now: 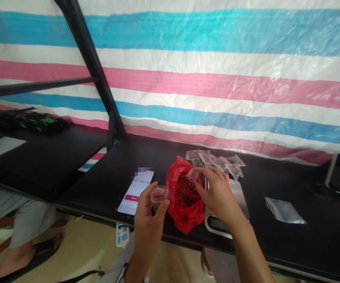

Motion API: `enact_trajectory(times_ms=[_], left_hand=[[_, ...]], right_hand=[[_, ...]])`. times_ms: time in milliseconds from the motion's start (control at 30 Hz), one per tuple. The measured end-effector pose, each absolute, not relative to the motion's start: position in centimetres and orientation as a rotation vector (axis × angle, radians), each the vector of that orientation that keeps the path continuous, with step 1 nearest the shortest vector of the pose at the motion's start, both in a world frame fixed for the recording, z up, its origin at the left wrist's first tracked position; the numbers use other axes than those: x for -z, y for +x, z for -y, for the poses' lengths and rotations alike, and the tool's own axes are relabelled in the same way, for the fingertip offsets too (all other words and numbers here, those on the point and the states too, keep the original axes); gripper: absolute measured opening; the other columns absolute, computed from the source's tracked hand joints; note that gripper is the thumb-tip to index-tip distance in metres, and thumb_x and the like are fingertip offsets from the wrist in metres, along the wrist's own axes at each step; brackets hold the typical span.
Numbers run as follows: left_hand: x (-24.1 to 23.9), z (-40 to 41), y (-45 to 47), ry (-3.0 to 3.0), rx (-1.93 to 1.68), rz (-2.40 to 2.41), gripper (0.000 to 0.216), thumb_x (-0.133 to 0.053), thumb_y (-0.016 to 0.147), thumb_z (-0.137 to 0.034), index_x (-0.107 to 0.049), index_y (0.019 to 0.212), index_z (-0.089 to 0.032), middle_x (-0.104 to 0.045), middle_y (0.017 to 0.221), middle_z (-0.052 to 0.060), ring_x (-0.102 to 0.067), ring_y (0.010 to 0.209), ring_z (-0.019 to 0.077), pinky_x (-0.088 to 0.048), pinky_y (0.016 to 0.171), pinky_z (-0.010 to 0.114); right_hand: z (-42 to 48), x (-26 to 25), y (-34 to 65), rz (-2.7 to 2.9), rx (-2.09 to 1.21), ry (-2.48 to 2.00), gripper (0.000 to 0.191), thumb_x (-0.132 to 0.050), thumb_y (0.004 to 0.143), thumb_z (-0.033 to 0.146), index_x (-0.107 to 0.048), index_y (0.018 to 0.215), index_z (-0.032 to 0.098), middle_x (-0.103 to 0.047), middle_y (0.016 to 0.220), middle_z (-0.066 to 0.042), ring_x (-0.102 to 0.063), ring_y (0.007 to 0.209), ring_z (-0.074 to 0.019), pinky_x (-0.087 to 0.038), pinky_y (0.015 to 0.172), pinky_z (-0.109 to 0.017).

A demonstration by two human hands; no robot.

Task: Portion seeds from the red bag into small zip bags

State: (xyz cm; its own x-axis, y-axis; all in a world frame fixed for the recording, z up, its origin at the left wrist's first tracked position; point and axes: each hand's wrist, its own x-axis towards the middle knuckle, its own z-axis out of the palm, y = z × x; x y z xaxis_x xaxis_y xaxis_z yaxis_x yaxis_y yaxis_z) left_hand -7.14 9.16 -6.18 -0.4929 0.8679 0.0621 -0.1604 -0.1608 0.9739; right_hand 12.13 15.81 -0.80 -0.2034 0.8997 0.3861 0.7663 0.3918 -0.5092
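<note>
Two hands are held over a black table [99,169], close to the items laid out on it. A thin clear plastic cup [159,197] is cradled in the left hand [149,224], with the fingers curled round it for support. A small clear plastic pouch [192,175] is pinched in the right hand [217,192], just above the open mouth of a crinkly red plastic bag [184,196], so that the dark, lumpy contents are exposed directly below. Several small clear sachets [214,161] of brownish material are grouped behind, a white digital scale [218,225] lies under the right hand, and a phone [135,192] is laid flat with its timer face-up and readable.
</note>
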Motion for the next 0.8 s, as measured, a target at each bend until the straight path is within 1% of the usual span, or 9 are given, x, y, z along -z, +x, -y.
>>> enact_trajectory(times_ms=[100, 167, 233, 267, 400, 467, 533, 667, 800], left_hand=[[5.6, -7.5, -6.4, 0.863, -1.922, -1.357, 0.053, -0.097, 0.073, -0.047, -0.077, 0.117, -0.026, -0.075, 0.105, 0.006, -0.072, 0.094, 0.0231, -0.06, 0.087, 0.033], [5.3, -6.1, -5.8, 0.909, -2.046, -1.282, 0.05, -0.1, 0.069, -0.047, -0.08, 0.111, -0.027, -0.075, 0.101, 0.007, -0.071, 0.087, 0.0232, -0.061, 0.079, 0.032], [5.2, -4.9, -5.1, 1.157, -2.012, -1.073, 0.046, -0.099, 0.07, -0.049, -0.083, 0.107, -0.027, -0.075, 0.091, 0.007, -0.069, 0.076, 0.022, -0.059, 0.067, 0.03], [5.4, -4.5, -4.7, 1.319, -1.94, -0.933, 0.048, -0.098, 0.072, -0.049, -0.083, 0.113, -0.028, -0.076, 0.088, 0.007, -0.069, 0.074, 0.022, -0.058, 0.065, 0.029], [7.4, -3.7, -2.3, 1.697, -1.447, -0.593, 0.038, -0.071, 0.1, -0.049, -0.076, 0.133, -0.033, -0.082, 0.098, 0.008, -0.076, 0.081, 0.0211, -0.061, 0.075, 0.027], [8.5, -3.5, -0.9, 1.648, -1.357, -0.644, 0.05, -0.073, 0.093, -0.063, -0.076, 0.131, -0.03, -0.081, 0.096, 0.008, -0.075, 0.08, 0.0216, -0.062, 0.078, 0.029], [9.1, -3.5, 0.1, 1.469, -1.352, -0.784, 0.058, -0.08, 0.084, -0.067, -0.077, 0.127, -0.028, -0.08, 0.092, 0.006, -0.073, 0.077, 0.0207, -0.061, 0.076, 0.028], [8.1, -4.4, -0.4, 1.132, -1.223, -1.049, 0.05, -0.086, 0.081, -0.05, -0.077, 0.123, -0.023, -0.078, 0.099, 0.006, -0.073, 0.085, 0.0212, -0.06, 0.081, 0.029], [7.0, -6.4, -2.8, 1.108, -1.41, -1.205, 0.038, -0.085, 0.082, -0.04, -0.078, 0.114, -0.022, -0.077, 0.098, 0.005, -0.073, 0.09, 0.0218, -0.06, 0.088, 0.031]], right_hand=[[-16.8, 1.6, 12.2, 2.107, -0.309, -1.444, 0.033, -0.067, 0.09, 0.01, -0.078, 0.115, 0.029, -0.08, 0.123, -0.007, -0.064, 0.126, -0.0316, -0.038, 0.11, -0.05], [-17.1, 1.9, 11.9, 2.141, -0.318, -1.485, 0.035, -0.067, 0.089, 0.008, -0.077, 0.117, 0.028, -0.08, 0.124, -0.008, -0.064, 0.127, -0.0315, -0.036, 0.111, -0.051], [-17.2, 2.0, 11.8, 2.145, -0.312, -1.556, 0.037, -0.067, 0.089, 0.009, -0.076, 0.121, 0.026, -0.08, 0.126, -0.009, -0.063, 0.129, -0.0327, -0.035, 0.112, -0.052], [-17.2, 2.0, 11.8, 2.144, -0.303, -1.587, 0.036, -0.067, 0.09, 0.01, -0.076, 0.122, 0.025, -0.08, 0.125, -0.009, -0.063, 0.129, -0.0331, -0.035, 0.112, -0.052], [-16.9, 2.0, 12.0, 2.154, -0.243, -1.627, 0.029, -0.069, 0.093, 0.016, -0.076, 0.119, 0.025, -0.081, 0.117, -0.009, -0.064, 0.124, -0.0338, -0.035, 0.11, -0.051], [-16.8, 2.0, 12.1, 2.155, -0.23, -1.633, 0.027, -0.07, 0.092, 0.019, -0.077, 0.117, 0.025, -0.082, 0.115, -0.009, -0.064, 0.122, -0.0342, -0.036, 0.11, -0.051], [-16.7, 1.9, 12.2, 2.151, -0.257, -1.632, 0.026, -0.071, 0.091, 0.018, -0.077, 0.116, 0.025, -0.082, 0.114, -0.008, -0.064, 0.12, -0.0338, -0.035, 0.11, -0.052], [-16.5, 1.4, 12.5, 2.153, -0.41, -1.602, 0.028, -0.072, 0.089, 0.015, -0.078, 0.113, 0.028, -0.082, 0.114, -0.004, -0.063, 0.12, -0.0312, -0.033, 0.111, -0.05], [-16.4, 1.0, 12.7, 2.139, -0.496, -1.564, 0.022, -0.074, 0.09, 0.02, -0.079, 0.109, 0.029, -0.082, 0.113, -0.004, -0.064, 0.118, -0.0306, -0.034, 0.109, -0.05]])
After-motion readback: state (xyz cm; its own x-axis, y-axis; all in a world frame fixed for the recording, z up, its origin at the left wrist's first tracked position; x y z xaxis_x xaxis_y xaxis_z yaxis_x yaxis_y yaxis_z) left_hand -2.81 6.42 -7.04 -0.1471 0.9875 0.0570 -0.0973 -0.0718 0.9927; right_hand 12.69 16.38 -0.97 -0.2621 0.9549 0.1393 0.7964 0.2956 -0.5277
